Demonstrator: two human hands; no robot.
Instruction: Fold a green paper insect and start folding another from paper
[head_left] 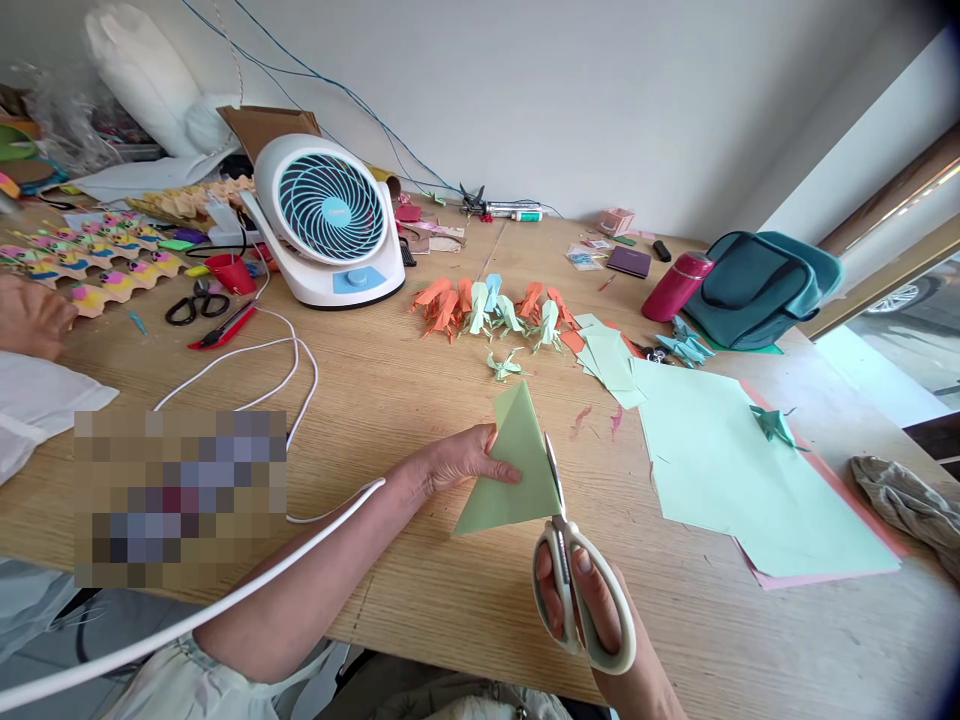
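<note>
My left hand [487,462] pinches a folded sheet of pale green paper [517,440] by its left side, thumb on top. The paper has a pointed top and slanting edges. In my right hand [592,595] is a pair of white-handled scissors [561,545], fingers through the loops. Its blades point up along the paper's right edge, near the lower right corner; whether they are cutting into it I cannot tell. Just beyond lies a small green folded-paper figure [505,364]. Behind it stands a cluster of orange, green and blue folded-paper figures [478,308].
Large green sheets [720,440] lie at right, with smaller cut pieces [609,358] beside them. A pink bottle [676,287] and teal bag [765,288] stand behind. A white fan [330,220] is at back left, near black scissors [197,303]. A white cable [225,610] crosses above my left arm.
</note>
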